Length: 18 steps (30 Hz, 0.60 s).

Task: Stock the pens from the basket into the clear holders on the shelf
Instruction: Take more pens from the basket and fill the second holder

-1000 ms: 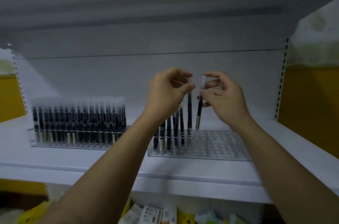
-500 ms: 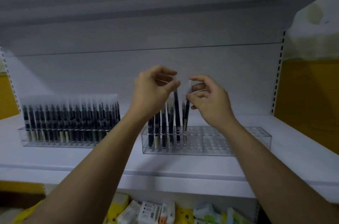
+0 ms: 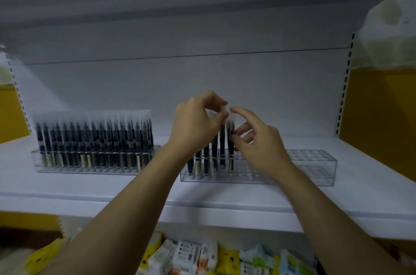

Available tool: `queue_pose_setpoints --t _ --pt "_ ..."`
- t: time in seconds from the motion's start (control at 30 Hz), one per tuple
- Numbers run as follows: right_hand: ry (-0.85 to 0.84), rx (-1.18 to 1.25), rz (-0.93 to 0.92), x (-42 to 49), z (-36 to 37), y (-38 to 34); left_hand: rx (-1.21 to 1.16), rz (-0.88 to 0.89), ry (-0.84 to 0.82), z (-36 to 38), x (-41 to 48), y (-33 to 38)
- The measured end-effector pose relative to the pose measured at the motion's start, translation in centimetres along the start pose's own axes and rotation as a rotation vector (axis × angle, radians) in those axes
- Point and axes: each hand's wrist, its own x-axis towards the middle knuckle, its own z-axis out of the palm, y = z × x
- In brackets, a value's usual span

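As the left hand point(image 3: 198, 126) pinches a pen point(image 3: 222, 139) at the clear holder point(image 3: 315, 168), the right hand point(image 3: 256, 141) slack-fingered at its three o'clock, a tilted entry could topple the standing pens point(image 3: 206, 157).

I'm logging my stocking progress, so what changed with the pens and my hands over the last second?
The right hand lowered the rightmost pen into the right holder, and its grip now looks loosened, with the fingers spreading. The left hand lowered the neighbouring pen too and still pinches its top. The full left holder stayed as it was.
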Motion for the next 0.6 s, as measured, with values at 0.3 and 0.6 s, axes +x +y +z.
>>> queue_pose_setpoints --t 0.3,0.6 --pt "0.026 -0.033 0.012 -0.3 0.1 -0.1 0.068 -0.124 -0.097 0.3 0.9 -0.5" --pt "-0.038 -0.054 0.065 -1.0 -0.4 -0.9 0.316 0.047 -0.089 -0.5 -1.5 -0.5"
